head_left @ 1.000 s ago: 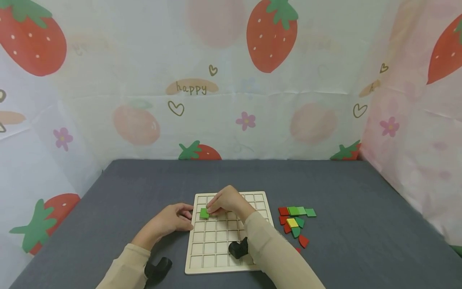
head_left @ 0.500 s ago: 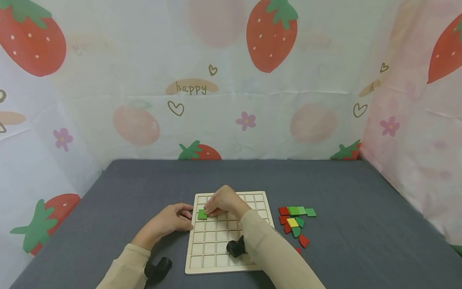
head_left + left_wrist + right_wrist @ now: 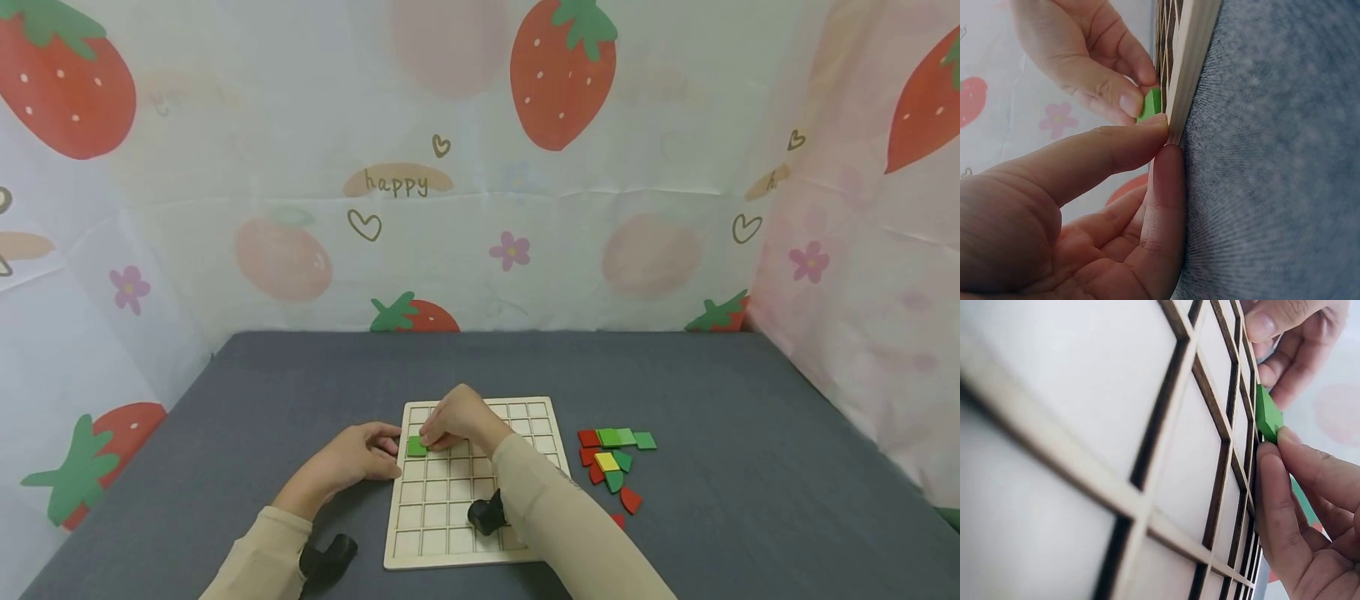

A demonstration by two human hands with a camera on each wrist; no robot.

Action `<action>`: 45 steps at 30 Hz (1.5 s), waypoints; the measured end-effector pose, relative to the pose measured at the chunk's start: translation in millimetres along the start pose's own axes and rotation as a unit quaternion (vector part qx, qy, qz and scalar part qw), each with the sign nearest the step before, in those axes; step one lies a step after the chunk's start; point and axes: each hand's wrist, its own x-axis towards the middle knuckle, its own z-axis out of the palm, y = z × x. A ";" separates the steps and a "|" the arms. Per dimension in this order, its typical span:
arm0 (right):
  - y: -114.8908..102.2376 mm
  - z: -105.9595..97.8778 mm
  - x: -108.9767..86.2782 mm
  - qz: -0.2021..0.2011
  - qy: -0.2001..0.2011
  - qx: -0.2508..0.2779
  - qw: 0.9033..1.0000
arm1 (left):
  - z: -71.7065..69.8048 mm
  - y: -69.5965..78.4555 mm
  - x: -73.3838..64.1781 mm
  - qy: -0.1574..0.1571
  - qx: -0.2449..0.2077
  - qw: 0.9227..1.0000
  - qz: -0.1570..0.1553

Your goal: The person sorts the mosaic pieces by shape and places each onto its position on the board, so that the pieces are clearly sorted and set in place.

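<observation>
My right hand (image 3: pixel 463 417) pinches a square green tile (image 3: pixel 417 447) between thumb and fingers, low over the wooden grid board (image 3: pixel 448 565) near its upper left. In the right wrist view the green tile (image 3: pixel 1267 414) stands tilted at the grid lines. At the board's left edge, my left hand (image 3: pixel 357 457) holds the rim with thumb and forefinger; the left wrist view shows the thumb tip (image 3: pixel 1159 122) right at the rim and a finger against the side, close to the cloth. The right hand (image 3: pixel 1094 62) and tile show just beyond the left thumb there.
Right of the board lie loose red tiles (image 3: pixel 588 437), green tiles (image 3: pixel 644 441) and a yellow tile (image 3: pixel 604 462), some overlapping. A dark grey cloth (image 3: pixel 720 500) covers the table. Behind it hangs a strawberry-print curtain (image 3: pixel 480 275). Black wrist devices (image 3: pixel 487 512) sit under the sleeves.
My right hand has slid a little to the left with the green tile, nearing the board's left edge. The left hand and the loose tiles have not moved.
</observation>
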 end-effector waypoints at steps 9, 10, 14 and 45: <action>-4.7 2.9 -1.1 0.014 0.006 -0.019 1.000 | 0.1 1.4 -0.9 -0.003 -0.001 1.000 0.001; -5.0 3.2 -1.0 0.016 0.007 -0.021 1.000 | 0.2 1.3 -0.9 -0.003 -0.001 1.000 0.001; -6.1 4.2 -1.5 0.018 0.012 -0.033 0.999 | 0.5 1.0 -0.6 -0.002 -0.002 1.000 0.001; 5.4 -25.0 -9.1 -0.045 -0.024 -0.060 0.997 | 0.2 0.6 -0.9 0.001 0.009 1.000 0.003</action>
